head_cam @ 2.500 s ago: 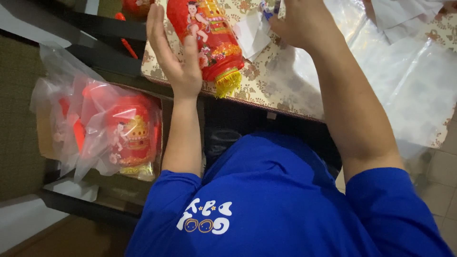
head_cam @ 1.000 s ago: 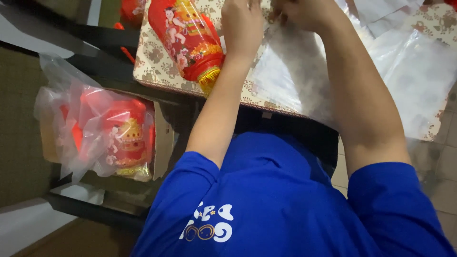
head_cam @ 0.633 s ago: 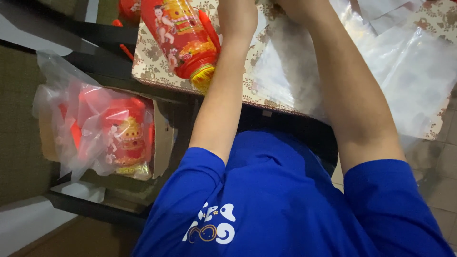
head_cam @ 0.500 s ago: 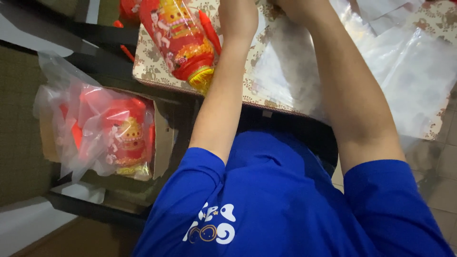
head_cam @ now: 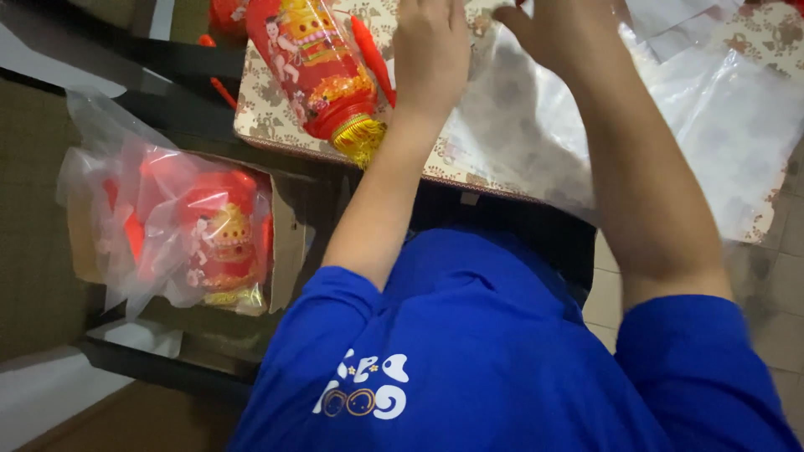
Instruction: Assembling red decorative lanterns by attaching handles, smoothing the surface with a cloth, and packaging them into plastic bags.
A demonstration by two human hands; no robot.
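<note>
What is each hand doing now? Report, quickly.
Left hand: open, flat on the clear plastic bag, beside the red lantern.
Right hand: open, resting on the same bag.

patterned tablecloth (head_cam: pixel 268 109), tiled floor (head_cam: pixel 775 276)

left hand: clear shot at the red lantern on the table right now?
Probably yes. The left hand lies flat on the clear plastic bag, right beside the red lantern on the patterned table. Nothing shows between them except a thin red stick alongside the lantern.
</note>
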